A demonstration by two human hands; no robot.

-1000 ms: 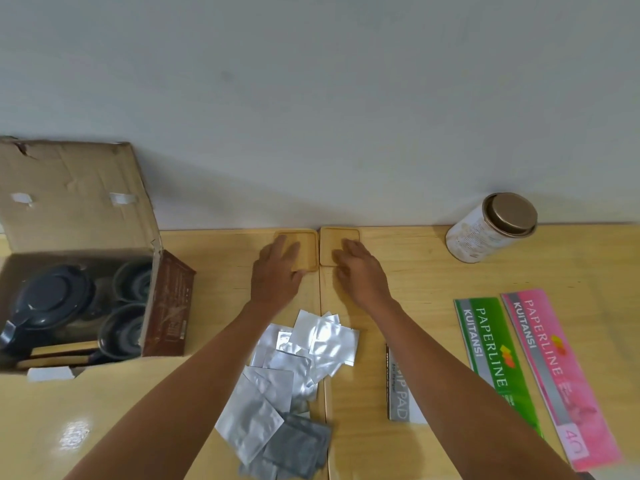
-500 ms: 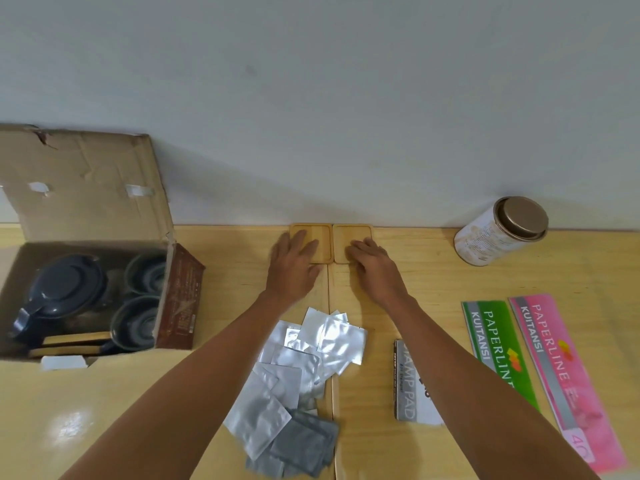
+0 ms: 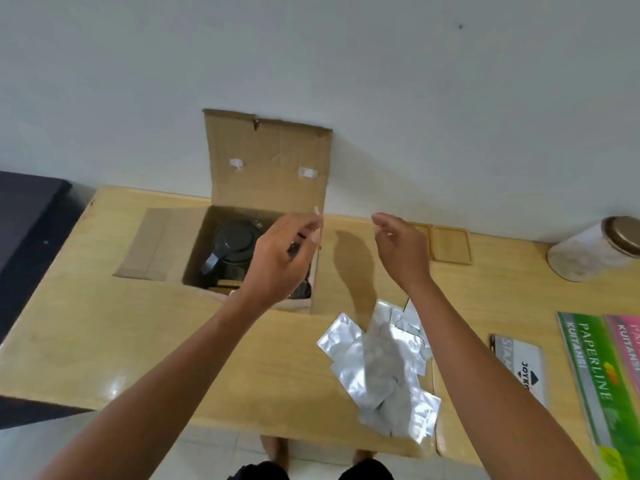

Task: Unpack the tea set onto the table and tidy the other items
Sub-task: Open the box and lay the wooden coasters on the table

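An open cardboard box [image 3: 266, 157] stands at the back of the wooden table [image 3: 104, 323], its lid flap upright against the wall. Inside lies a dark teapot [image 3: 232, 245]; other dark pieces are mostly hidden by my left hand [image 3: 277, 258], which hovers over the box's right side with fingers loosely spread and empty. My right hand [image 3: 401, 251] is raised to the right of the box, fingers apart, holding nothing. Two wooden coasters [image 3: 450, 244] lie side by side against the wall just behind it.
Several silver foil sachets [image 3: 381, 362] are heaped near the front edge. To the right lie a stamp pad box [image 3: 523, 365], a green receipt book [image 3: 595, 379] and a pink one [image 3: 627, 337]. A lidded jar [image 3: 595, 247] lies at the back right. A dark surface [image 3: 24, 220] sits left of the table.
Both hands have lifted off the two coasters and moved left toward the box. The view has swung left, bringing the box to the middle.
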